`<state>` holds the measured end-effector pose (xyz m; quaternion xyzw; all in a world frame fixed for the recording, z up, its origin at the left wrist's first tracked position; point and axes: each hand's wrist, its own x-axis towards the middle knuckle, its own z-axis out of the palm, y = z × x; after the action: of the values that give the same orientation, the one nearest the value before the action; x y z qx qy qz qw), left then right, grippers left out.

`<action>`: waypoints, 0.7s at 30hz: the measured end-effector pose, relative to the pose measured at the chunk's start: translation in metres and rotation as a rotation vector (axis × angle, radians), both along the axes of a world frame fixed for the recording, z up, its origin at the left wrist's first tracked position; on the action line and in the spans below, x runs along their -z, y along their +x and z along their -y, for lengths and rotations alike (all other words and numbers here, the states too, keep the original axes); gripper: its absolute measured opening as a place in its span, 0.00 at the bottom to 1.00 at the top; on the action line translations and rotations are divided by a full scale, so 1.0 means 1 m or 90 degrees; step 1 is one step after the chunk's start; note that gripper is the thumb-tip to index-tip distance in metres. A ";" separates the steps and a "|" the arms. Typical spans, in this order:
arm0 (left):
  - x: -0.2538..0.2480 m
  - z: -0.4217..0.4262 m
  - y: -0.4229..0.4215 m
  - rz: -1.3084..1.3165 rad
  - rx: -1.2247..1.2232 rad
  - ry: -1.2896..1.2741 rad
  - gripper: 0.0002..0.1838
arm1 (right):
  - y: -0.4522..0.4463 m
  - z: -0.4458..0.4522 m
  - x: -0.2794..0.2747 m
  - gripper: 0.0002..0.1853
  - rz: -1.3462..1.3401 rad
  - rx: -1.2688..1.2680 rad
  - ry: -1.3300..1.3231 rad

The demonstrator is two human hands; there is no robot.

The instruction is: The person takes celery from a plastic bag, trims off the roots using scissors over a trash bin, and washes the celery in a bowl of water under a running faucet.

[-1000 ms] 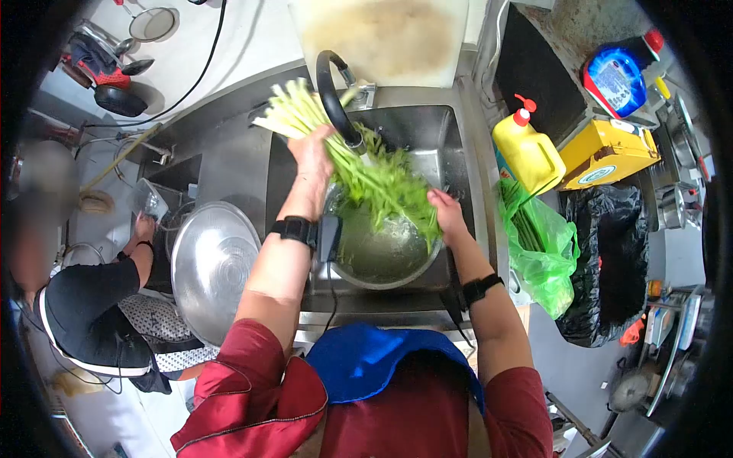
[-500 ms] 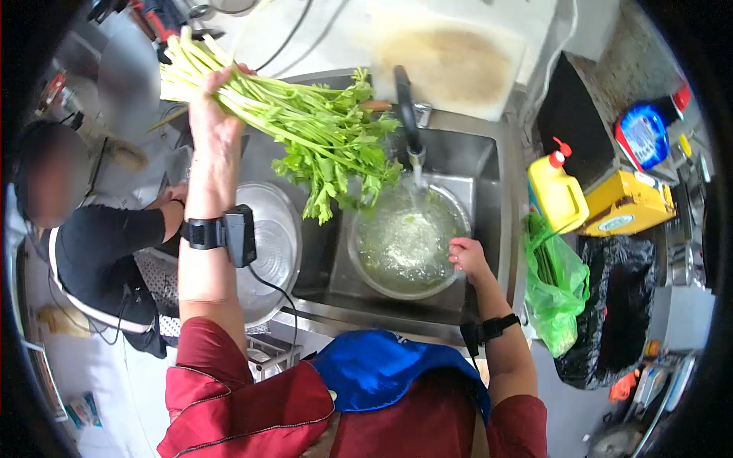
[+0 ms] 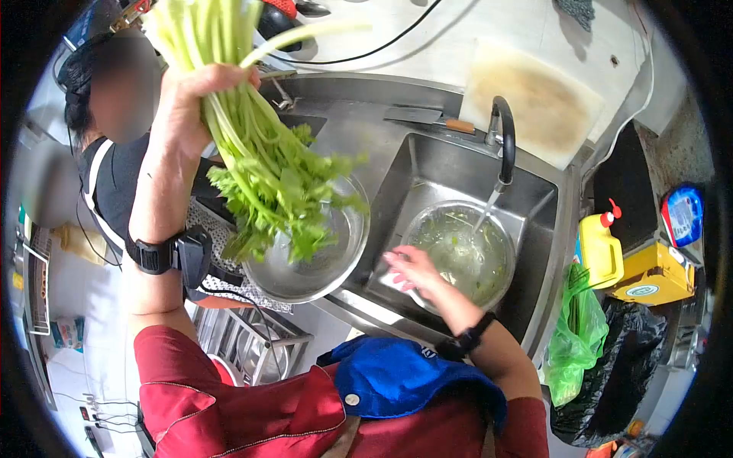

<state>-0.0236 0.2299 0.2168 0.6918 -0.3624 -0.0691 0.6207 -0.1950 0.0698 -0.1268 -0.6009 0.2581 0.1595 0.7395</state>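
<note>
A thick bunch of leafy green celery (image 3: 259, 153) is gripped around its pale stalks by my left hand (image 3: 200, 99). Its leaves hang over a round metal colander-like bowl (image 3: 305, 267) left of the sink. My right hand (image 3: 414, 269) is over the left edge of a water-filled metal bowl (image 3: 466, 256), fingers spread and holding nothing. That bowl stands in the sink (image 3: 450, 169), with bits of green floating in it. Water runs into it from the black faucet (image 3: 505, 145).
A knife (image 3: 427, 116) lies behind the sink, near a stained cutting board (image 3: 527, 99). A co-worker (image 3: 122, 168) stands at the left. To the right are a yellow jug (image 3: 600, 248), a green plastic bag (image 3: 576, 336) and a black-lined bin (image 3: 611, 382).
The celery has moved out of the sink to the left with my left hand and now hangs over the round bowl. My right hand has come away from the leaves, moved left and opened.
</note>
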 end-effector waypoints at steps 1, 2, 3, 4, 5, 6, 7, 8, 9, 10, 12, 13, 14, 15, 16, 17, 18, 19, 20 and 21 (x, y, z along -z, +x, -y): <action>0.002 0.001 -0.010 -0.019 -0.021 0.024 0.19 | 0.014 -0.018 -0.012 0.33 -0.009 -0.022 0.041; 0.006 0.003 -0.015 0.010 -0.042 0.056 0.21 | 0.026 -0.034 -0.021 0.34 -0.027 -0.033 0.072; 0.012 0.003 -0.018 0.039 -0.063 0.090 0.24 | 0.035 -0.048 -0.028 0.35 -0.045 -0.044 0.103; 0.015 0.002 -0.017 0.028 -0.064 0.156 0.27 | 0.045 -0.059 -0.023 0.33 -0.043 -0.057 0.118; 0.024 0.004 -0.014 0.056 -0.049 0.176 0.29 | 0.056 -0.069 -0.011 0.32 -0.041 -0.069 0.132; 0.030 0.007 -0.018 0.031 -0.015 0.205 0.29 | 0.060 -0.077 -0.003 0.24 -0.002 -0.003 0.126; 0.036 0.012 -0.022 0.008 0.021 0.233 0.30 | 0.066 -0.076 0.004 0.24 -0.001 -0.003 0.124; 0.045 0.015 -0.019 0.030 0.045 0.285 0.30 | 0.070 -0.074 0.006 0.21 0.006 0.054 0.071; 0.059 0.018 -0.015 0.051 0.068 0.338 0.30 | 0.071 -0.070 0.002 0.17 0.011 0.109 0.018; 0.082 0.020 -0.006 0.046 0.085 0.353 0.31 | 0.066 -0.062 -0.001 0.12 0.064 0.174 0.039; 0.108 0.033 -0.013 0.137 0.038 0.527 0.35 | 0.063 -0.040 0.003 0.10 0.067 0.177 -0.019; 0.120 0.040 -0.016 0.178 0.034 0.631 0.33 | 0.061 -0.028 0.010 0.10 0.080 0.174 -0.040; 0.137 0.047 -0.016 0.169 0.034 0.742 0.35 | 0.058 -0.017 0.010 0.10 0.084 0.171 -0.019; 0.148 0.057 -0.022 0.157 0.027 0.848 0.37 | 0.055 -0.007 0.009 0.10 0.088 0.169 0.003; 0.177 0.058 -0.017 0.202 0.055 0.860 0.37 | 0.055 0.000 0.015 0.09 0.090 0.177 0.026; 0.201 0.061 -0.013 0.206 0.089 0.912 0.41 | 0.054 0.003 0.013 0.09 0.090 0.178 0.025; 0.219 0.067 -0.009 0.186 0.133 0.972 0.39 | 0.054 0.006 0.008 0.09 0.086 0.183 0.021; 0.239 0.070 -0.008 0.224 0.114 1.007 0.37 | 0.054 0.009 0.004 0.09 0.081 0.188 0.017; 0.261 0.072 -0.006 0.210 0.107 1.014 0.35 | 0.054 0.009 0.000 0.10 0.091 0.191 0.019; 0.284 0.074 -0.001 0.198 0.097 1.021 0.33 | 0.056 0.012 0.000 0.10 0.096 0.192 0.019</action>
<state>-0.0248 0.1562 -0.0677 0.9006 -0.3306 -0.2522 -0.1262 -0.1387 0.0577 -0.1271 -0.5547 0.2870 0.0052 0.7810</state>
